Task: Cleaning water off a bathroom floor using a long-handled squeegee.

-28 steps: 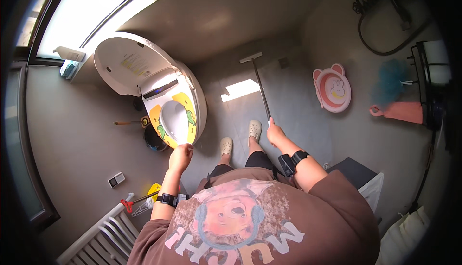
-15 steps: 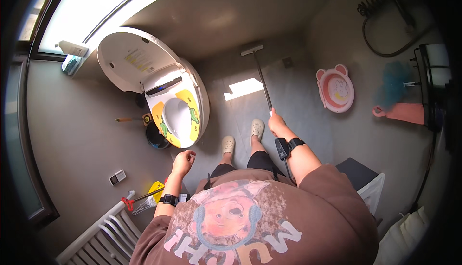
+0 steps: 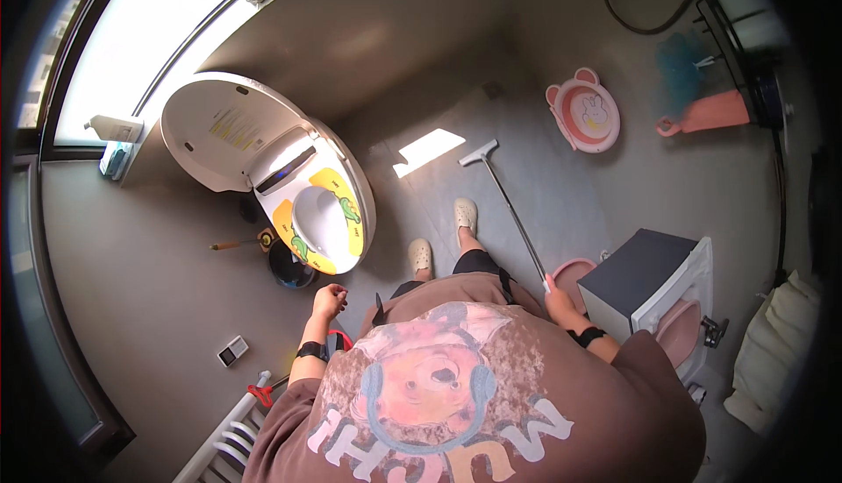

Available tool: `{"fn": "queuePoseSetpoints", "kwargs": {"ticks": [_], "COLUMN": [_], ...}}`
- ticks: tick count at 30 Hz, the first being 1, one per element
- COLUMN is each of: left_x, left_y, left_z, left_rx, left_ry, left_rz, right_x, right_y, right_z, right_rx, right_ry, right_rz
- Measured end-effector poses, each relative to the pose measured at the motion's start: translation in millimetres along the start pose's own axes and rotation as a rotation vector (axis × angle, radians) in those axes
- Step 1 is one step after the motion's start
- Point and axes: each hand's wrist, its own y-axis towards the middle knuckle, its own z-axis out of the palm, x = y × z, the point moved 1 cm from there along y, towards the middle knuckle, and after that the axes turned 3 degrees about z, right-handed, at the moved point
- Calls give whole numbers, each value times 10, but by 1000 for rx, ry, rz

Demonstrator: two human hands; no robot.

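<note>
My right hand (image 3: pixel 560 301) is closed round the upper end of a floor squeegee (image 3: pixel 518 218), a thin grey shaft with a pale, wide blade. The blade rests on the grey tiled floor, right of a bright patch of sunlight. My left hand (image 3: pixel 328 301) hangs in front of the toilet (image 3: pixel 368 207) with its fingers curled in; I see nothing in them. The toilet's lid (image 3: pixel 206 132) is raised, and a yellow seat pad (image 3: pixel 283 218) with green cartoon figures covers the seat. My feet in beige clogs (image 3: pixel 466 215) stand between toilet and squeegee.
A pink basin (image 3: pixel 586 115) with ears hangs on the right wall. A dark-topped white cabinet (image 3: pixel 645 268) and another pink basin (image 3: pixel 574 277) stand by my right arm. Left are a black bin (image 3: pixel 289 266), a brush with a wooden handle (image 3: pixel 230 245) and a white radiator (image 3: pixel 230 426).
My right hand has drawn the squeegee back toward me and to the right, so its blade is nearer my feet. My view has turned rightward. My left hand stays curled near the toilet.
</note>
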Motion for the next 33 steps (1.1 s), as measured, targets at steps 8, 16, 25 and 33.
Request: {"fn": "queuePoseSetpoints", "kwargs": {"ticks": [8, 16, 25, 33], "left_x": [-555, -441, -612, -850], "left_y": [251, 526, 223, 488], "left_z": [-219, -224, 13, 115], "left_rx": [39, 100, 239, 162], "left_ry": [303, 260, 680, 294], "left_rz": [250, 314, 400, 444], "right_x": [432, -701, -678, -569], "right_y": [358, -887, -354, -1467], "right_z": [237, 2105, 1968, 1499], "right_rx": [-149, -105, -235, 36], "right_ry": [236, 407, 772, 886], "right_rz": [22, 20, 320, 424]}}
